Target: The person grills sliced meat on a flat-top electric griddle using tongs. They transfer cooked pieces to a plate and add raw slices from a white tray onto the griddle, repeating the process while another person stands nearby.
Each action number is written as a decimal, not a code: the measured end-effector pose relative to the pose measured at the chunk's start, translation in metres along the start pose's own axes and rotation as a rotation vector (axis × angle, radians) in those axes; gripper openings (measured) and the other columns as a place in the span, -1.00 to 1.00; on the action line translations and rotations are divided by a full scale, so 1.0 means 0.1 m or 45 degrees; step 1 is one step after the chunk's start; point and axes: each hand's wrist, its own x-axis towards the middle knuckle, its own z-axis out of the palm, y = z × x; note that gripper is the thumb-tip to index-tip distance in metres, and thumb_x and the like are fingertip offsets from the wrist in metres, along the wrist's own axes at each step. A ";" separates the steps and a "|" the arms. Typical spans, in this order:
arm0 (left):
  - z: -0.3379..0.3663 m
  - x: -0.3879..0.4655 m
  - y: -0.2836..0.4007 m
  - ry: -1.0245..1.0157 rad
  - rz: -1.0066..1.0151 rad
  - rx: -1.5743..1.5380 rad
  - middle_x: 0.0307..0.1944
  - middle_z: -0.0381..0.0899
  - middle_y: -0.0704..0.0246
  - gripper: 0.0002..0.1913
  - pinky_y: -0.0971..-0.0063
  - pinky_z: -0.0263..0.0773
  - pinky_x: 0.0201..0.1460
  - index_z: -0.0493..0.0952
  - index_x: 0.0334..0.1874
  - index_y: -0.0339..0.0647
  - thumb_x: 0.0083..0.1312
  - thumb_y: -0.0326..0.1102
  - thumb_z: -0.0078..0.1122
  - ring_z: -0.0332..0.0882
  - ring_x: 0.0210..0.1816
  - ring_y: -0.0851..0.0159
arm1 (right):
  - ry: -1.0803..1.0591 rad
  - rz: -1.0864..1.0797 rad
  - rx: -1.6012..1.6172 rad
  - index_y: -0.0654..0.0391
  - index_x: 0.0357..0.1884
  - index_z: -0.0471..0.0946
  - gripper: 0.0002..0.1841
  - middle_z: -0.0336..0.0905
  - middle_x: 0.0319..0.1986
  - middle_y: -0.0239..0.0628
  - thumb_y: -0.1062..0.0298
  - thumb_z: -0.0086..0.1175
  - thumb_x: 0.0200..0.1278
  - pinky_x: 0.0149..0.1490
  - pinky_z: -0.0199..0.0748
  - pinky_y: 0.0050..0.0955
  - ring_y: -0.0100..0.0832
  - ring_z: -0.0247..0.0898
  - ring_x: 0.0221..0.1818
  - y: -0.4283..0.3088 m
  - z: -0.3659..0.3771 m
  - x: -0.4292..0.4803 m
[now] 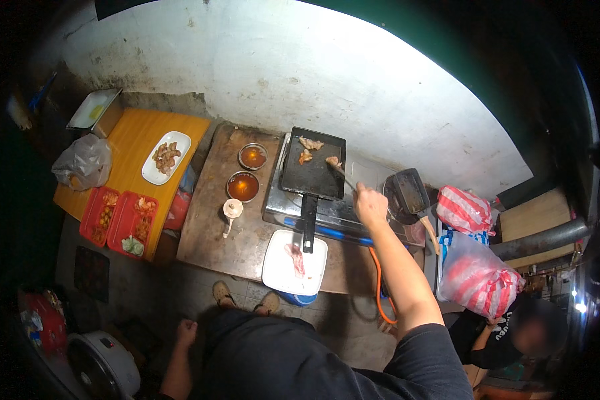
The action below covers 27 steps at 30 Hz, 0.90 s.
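Observation:
My right hand (371, 204) grips the handle of a metal utensil, probably tongs (349, 179), whose tip meets a piece of meat (334, 161) at the right side of a square black frying pan (312, 177). Two more browned pieces (310, 143) lie in the pan's upper left. The pan rests on a gas stove (287, 212), its handle pointing towards me. Under the handle's end, a white plate (275, 270) holds a strip of raw meat (296, 260). My left hand (187, 331) hangs low beside my body, fingers curled and nothing visible in it.
Two metal bowls of reddish sauce (242, 186) and a small pale cup (232, 208) stand left of the stove. Further left are a plate of cooked meat (152, 172) and red trays of side dishes (113, 235). An orange hose (378, 275) hangs down; another person (500, 330) is at right.

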 end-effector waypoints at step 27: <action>-0.04 0.00 0.19 -0.040 -0.057 -0.084 -0.19 0.70 0.18 -0.64 0.28 0.57 -0.09 0.54 0.03 -0.37 0.40 -0.19 0.25 0.68 -0.21 0.22 | -0.272 0.837 1.048 0.19 -0.07 0.69 -0.58 0.66 -0.40 -0.06 -0.01 0.09 0.41 -0.14 0.49 -0.13 -0.08 0.58 -0.28 0.07 0.04 -0.07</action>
